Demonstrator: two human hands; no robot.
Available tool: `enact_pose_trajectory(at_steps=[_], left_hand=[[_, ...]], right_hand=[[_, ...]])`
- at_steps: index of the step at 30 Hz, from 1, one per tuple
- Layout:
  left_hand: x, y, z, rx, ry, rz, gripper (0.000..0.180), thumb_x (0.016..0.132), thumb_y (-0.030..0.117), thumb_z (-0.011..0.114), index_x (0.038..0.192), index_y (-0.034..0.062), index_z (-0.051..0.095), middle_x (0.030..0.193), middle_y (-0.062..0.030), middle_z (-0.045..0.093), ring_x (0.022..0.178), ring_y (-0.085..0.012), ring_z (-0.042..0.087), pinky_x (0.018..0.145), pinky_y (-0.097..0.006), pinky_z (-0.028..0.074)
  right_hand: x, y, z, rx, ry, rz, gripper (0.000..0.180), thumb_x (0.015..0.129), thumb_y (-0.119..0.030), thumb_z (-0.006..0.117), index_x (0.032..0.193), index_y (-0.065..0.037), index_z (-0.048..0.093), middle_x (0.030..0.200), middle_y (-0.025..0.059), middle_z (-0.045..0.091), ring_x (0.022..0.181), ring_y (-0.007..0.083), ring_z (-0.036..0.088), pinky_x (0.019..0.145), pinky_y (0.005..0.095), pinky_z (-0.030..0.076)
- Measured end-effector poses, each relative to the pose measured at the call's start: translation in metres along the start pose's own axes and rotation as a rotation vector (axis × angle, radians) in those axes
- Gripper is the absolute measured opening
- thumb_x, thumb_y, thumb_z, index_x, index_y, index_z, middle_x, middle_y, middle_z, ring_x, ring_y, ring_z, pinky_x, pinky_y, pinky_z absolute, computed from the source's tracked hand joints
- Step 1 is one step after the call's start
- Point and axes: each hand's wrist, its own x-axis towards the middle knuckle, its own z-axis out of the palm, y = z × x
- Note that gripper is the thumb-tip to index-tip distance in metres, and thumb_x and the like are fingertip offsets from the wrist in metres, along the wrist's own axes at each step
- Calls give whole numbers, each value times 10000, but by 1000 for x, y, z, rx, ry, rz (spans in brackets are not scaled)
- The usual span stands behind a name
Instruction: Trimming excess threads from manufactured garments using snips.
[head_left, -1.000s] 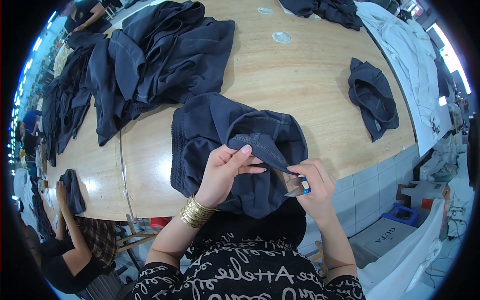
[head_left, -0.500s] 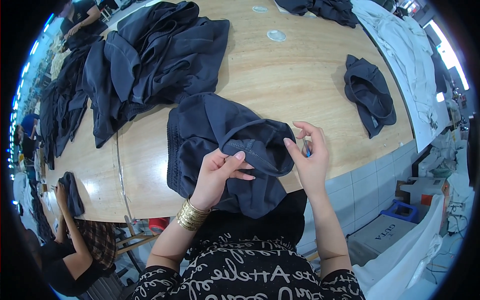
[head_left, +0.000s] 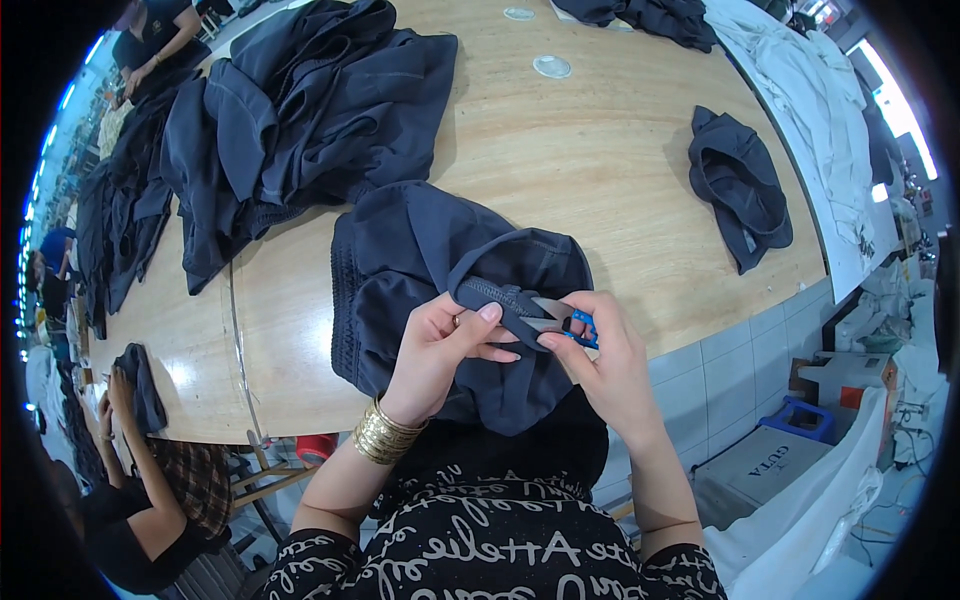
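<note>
My left hand (head_left: pixel 440 345) pinches the stitched hem (head_left: pixel 488 292) of a dark garment (head_left: pixel 405 235) – its elastic waistband (head_left: pixel 344 300) sits left of that grip. Just right of it, my right hand (head_left: pixel 612 350) clasps blue-handled thread snips (head_left: pixel 580 325) – blades parted at the hem. A dark garment heap (head_left: pixel 310 120) lies beyond, to the left.

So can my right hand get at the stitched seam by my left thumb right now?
Likely yes. The right hand holds the blue-handled snips close to the stitched seam, and the left hand pinches the dark garment with that seam uncovered. Nothing visible blocks the way.
</note>
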Motion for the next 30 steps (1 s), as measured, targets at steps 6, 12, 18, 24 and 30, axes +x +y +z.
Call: enact_pose_trajectory(at_steps=[6, 12, 18, 24, 30], left_hand=[[-1, 0, -3, 6, -21, -14, 176, 929, 134, 532, 1015, -4, 600, 968, -142, 669, 836, -220, 679, 687, -351, 583], [0, -1, -7, 74, -51, -61, 172, 922, 136, 544, 995, -6, 608, 915, -133, 678, 787, -199, 682, 648, -334, 583], [-3, 11, -25, 110, 12, -72, 186, 920, 174, 543, 917, 2, 613, 802, -118, 677, 671, -170, 666, 603, -310, 577], [-7, 14, -38, 78, -26, -42, 243, 923, 222, 568, 893, -12, 629, 775, -109, 672, 660, -154, 663, 628, -287, 574], [-9, 18, -26, 130, -58, -60, 271, 923, 250, 575, 874, -13, 621, 798, -100, 671, 671, -154, 664, 636, -271, 561]], right_hand=[[15, 16, 2, 67, 223, -39, 449, 764, -153, 746, 1132, -15, 531, 994, 101, 548, 814, 179, 557, 690, 264, 468], [35, 70, 20, 382, 187, 361, 343, 797, -180, 717, 1065, -2, 599, 759, 2, 568, 611, 107, 520, 580, 219, 431], [35, 33, -7, 1106, 68, 647, 102, 861, -157, 647, 861, -60, 614, 641, -68, 520, 466, -21, 364, 386, 180, 180], [30, 13, -12, 994, 97, 592, 121, 865, -176, 653, 846, -62, 618, 629, -77, 501, 467, -19, 354, 386, 178, 195], [26, 7, -15, 900, 104, 569, 126, 865, -179, 655, 821, -65, 625, 623, -85, 483, 468, -18, 341, 388, 177, 189]])
